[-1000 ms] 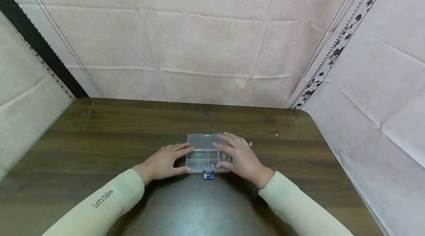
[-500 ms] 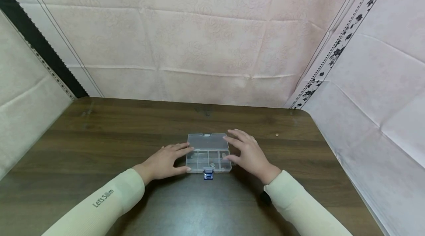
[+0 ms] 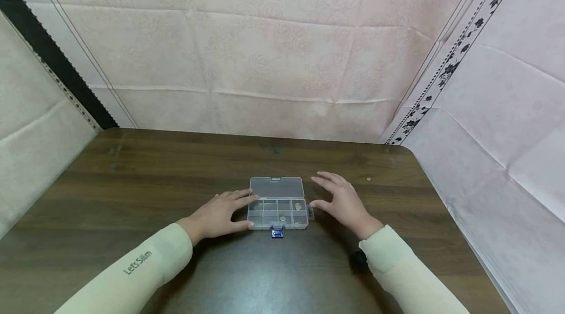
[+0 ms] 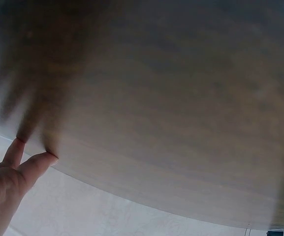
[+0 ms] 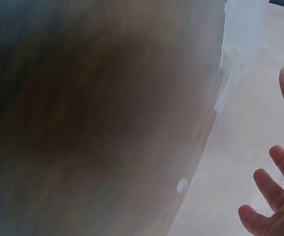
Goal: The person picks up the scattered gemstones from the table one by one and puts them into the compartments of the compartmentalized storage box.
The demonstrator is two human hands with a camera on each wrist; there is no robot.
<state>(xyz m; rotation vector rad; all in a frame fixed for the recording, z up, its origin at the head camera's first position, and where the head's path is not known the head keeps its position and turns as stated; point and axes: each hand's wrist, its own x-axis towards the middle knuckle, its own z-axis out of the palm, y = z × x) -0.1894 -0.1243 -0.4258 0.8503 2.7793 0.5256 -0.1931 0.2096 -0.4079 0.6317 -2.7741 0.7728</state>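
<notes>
A clear plastic compartment box (image 3: 270, 214) lies on the table, its lid (image 3: 277, 187) tipped back and a blue latch (image 3: 277, 231) at the front. One pale round piece (image 3: 298, 207) sits in a right-hand rear compartment, and another pale piece (image 3: 282, 219) in a front one. My left hand (image 3: 219, 215) rests by the box's left side, fingers spread and fingertips right at its edge. To the right of the box, my right hand (image 3: 344, 204) holds nothing; its fingers are apart and gently bent, thumb near a clear tab (image 3: 311, 212) at the box's side.
A small pale piece (image 3: 368, 178) lies on the brown wooden table (image 3: 176, 167) to the far right of the box. The right wrist view shows a white disc (image 5: 182, 186) on the tabletop. Pale patterned cloth (image 3: 265, 59) hangs behind the table and along both sides.
My right hand has moved right, from over the box to beside it, uncovering the right compartments and side tab. A pale piece formerly seen beside that hand is now hidden. My left hand stays put.
</notes>
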